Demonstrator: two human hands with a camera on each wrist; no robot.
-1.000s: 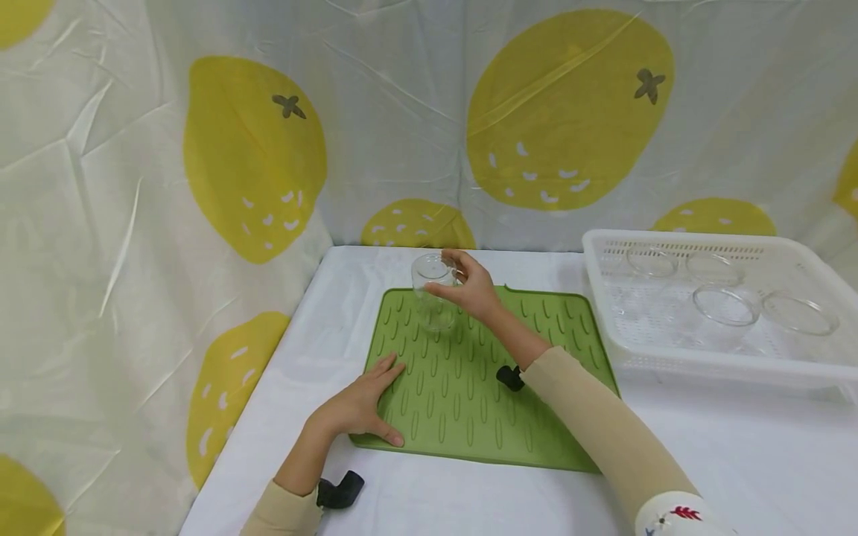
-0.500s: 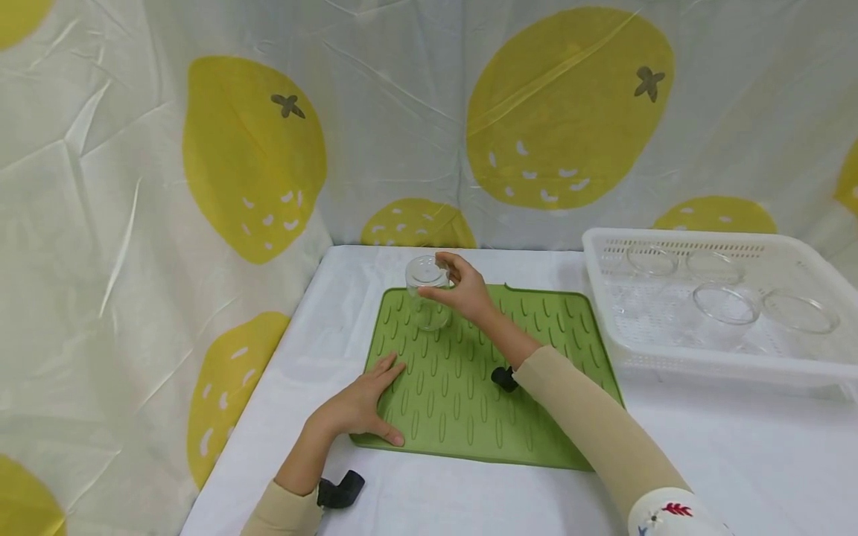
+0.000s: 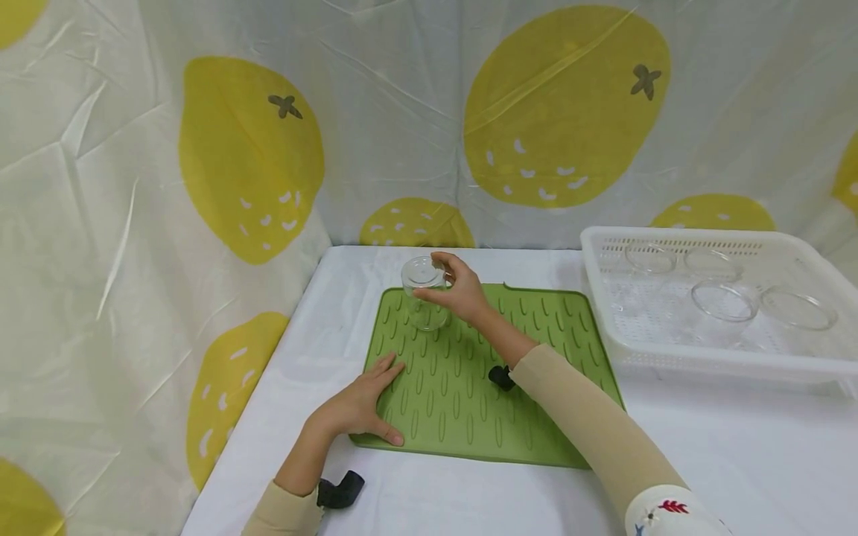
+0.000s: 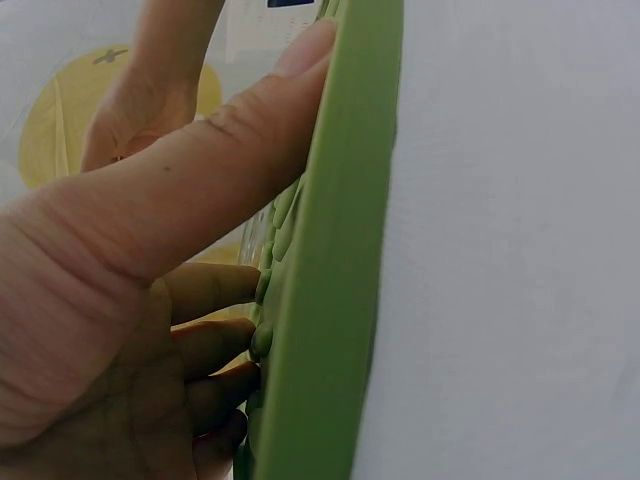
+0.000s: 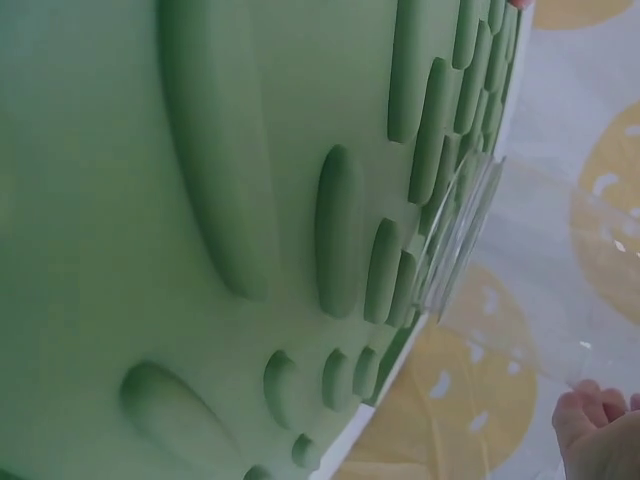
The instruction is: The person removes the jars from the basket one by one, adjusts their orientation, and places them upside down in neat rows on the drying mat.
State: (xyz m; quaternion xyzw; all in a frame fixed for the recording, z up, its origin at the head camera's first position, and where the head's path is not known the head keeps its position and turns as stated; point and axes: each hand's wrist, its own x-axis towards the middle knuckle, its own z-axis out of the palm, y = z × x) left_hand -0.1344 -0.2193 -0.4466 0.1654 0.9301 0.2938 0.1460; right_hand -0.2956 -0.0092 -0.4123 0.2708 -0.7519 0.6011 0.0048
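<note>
A clear drinking glass point(image 3: 417, 279) stands upside down at the back left of the green ribbed mat point(image 3: 462, 402), its rim against the ribs. My right hand point(image 3: 462, 292) grips it near the upturned base, thumb in front and fingers behind. In the right wrist view the glass point(image 5: 530, 255) is see-through, and only the fingers of my right hand point(image 5: 603, 435) show at its base. My left hand point(image 3: 362, 402) lies spread on the mat's front left corner. The left wrist view shows its thumb point(image 4: 220, 150) along the mat's edge and its fingertips on the ribs.
At the right stands a white plastic basket point(image 3: 710, 356) with several clear glasses point(image 3: 724, 301) in it. White cloth point(image 3: 429, 499) covers the table. A lemon-print curtain point(image 3: 395, 112) hangs behind and on the left.
My right hand has shifted a little to the left with the glass, slowing over the last half second. The left hand has stayed in place on the mat.
</note>
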